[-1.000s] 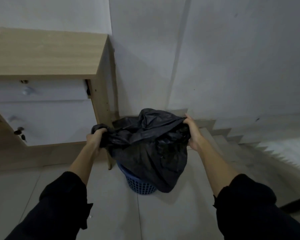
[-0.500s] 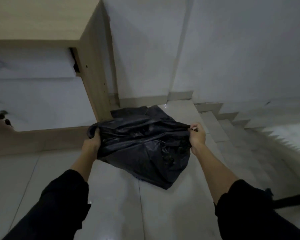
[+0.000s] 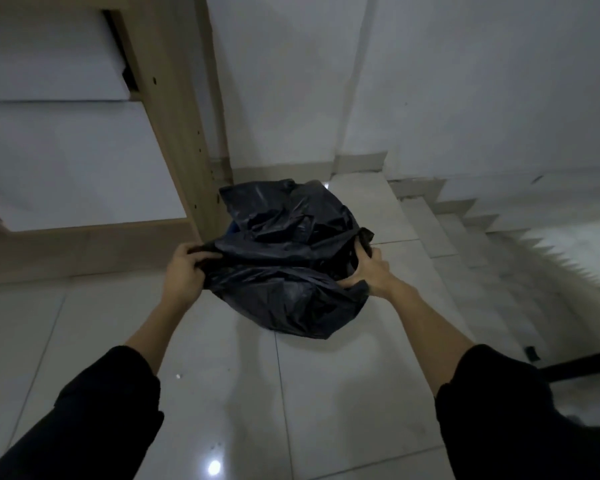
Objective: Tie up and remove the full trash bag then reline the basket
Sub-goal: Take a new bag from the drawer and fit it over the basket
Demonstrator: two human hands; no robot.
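Note:
A full black trash bag point(image 3: 291, 292) rests on the pale tiled floor in front of me. My left hand point(image 3: 184, 271) grips the bag's left top edge. My right hand point(image 3: 368, 271) grips the right top edge. The bag's mouth is stretched between both hands. Behind the bag, only a sliver of the blue basket point(image 3: 234, 227) shows; black plastic covers the rest of it.
A wooden cabinet point(image 3: 174, 109) with white fronts stands at the left, its leg right behind the bag. White walls meet in a corner beyond. A staircase point(image 3: 465, 230) drops away at the right. A dark bar point(image 3: 575, 368) crosses the lower right.
The bag came up out of the blue basket and down onto the floor nearer to me. Both hands kept hold of its top edges and have drawn closer together.

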